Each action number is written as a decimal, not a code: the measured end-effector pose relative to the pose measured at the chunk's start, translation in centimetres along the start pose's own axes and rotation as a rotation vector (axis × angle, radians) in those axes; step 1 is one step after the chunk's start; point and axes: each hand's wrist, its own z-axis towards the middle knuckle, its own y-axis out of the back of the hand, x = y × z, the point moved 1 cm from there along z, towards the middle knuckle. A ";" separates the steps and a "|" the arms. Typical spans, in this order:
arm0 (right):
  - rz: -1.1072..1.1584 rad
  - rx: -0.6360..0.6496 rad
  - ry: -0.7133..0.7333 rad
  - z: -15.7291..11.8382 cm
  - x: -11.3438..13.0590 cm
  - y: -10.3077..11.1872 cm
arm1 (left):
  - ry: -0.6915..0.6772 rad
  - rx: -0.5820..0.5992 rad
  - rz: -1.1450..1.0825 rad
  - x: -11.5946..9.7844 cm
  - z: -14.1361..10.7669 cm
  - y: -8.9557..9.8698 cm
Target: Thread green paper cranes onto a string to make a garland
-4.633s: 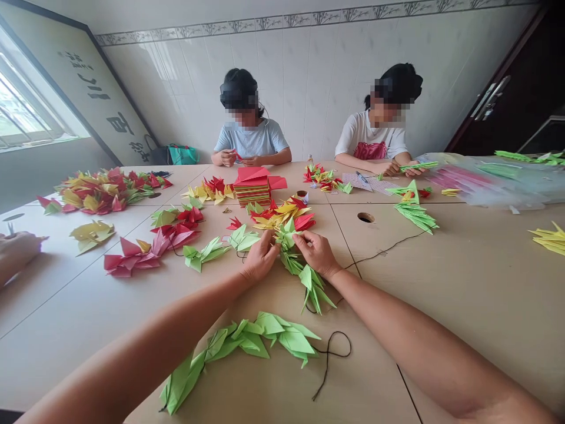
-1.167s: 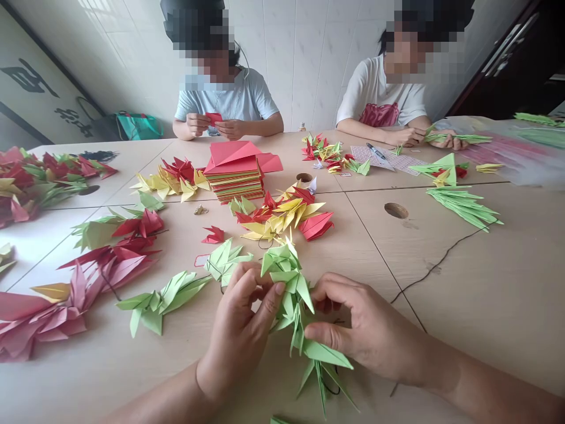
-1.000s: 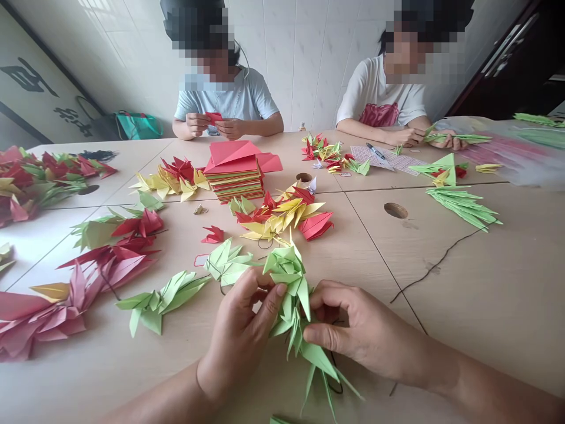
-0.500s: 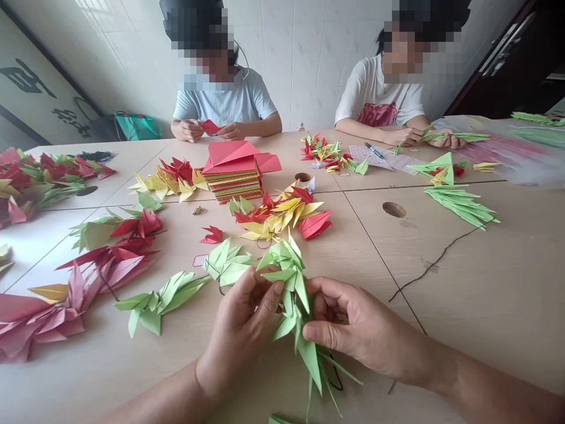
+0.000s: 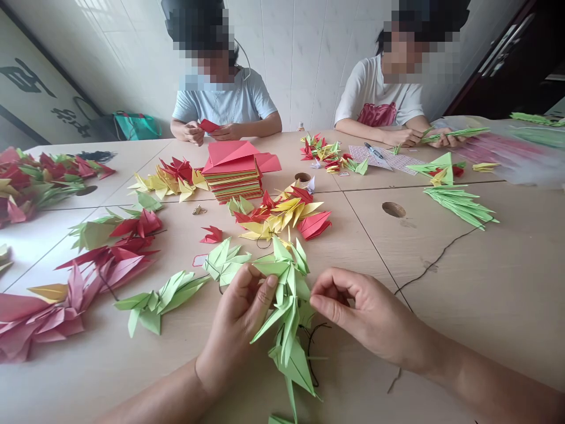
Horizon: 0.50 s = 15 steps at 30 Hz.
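My left hand [image 5: 241, 309] pinches a string of light green origami cranes [image 5: 286, 321] near its upper end, thumb on top. The folded pieces hang down toward me over the table, with black cord [image 5: 311, 353] showing beside the lower ones. Just right of the cranes is my right hand [image 5: 366, 312], its thumb and index finger pressed together at their edge. Whatever lies between those fingertips is too small to tell. More light green cranes [image 5: 165, 300] on black cord lie left of my left hand. Beyond the held string sits a red and yellow crane cluster [image 5: 282, 215].
A stack of coloured paper [image 5: 233, 182] stands mid-table. Pink-red cranes [image 5: 75, 300] spread at the left. Green folded strips [image 5: 459, 206] with a trailing cord [image 5: 435, 265] lie right, past a table hole [image 5: 394, 209]. Across the table, two people handle paper.
The green crane string has turned in my left hand, its lower pieces swinging left. My right hand has drawn its fingers together and moved slightly off the string.
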 end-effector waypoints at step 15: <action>-0.216 -0.172 0.092 0.1 -0.5 -0.2 | 0.172 0.210 -0.248 -0.9 -0.5 -0.7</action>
